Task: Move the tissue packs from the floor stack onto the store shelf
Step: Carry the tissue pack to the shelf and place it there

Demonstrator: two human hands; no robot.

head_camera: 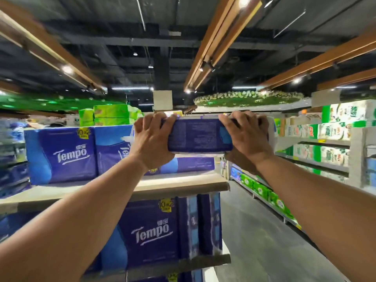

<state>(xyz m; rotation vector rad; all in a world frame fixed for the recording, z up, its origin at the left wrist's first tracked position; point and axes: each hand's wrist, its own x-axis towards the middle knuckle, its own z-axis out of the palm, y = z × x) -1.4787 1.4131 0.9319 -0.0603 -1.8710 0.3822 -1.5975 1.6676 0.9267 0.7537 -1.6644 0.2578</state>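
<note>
tissue pack (200, 135) gripped at both ends by left hand (151, 142) and right hand (247, 137), fingers curled, above "tempo" packs (61, 155).

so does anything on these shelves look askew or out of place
Nothing stands out. Both hands, left hand and right hand, grip a blue tissue pack above the top shelf, where the Tempo packs stand upright.
</note>
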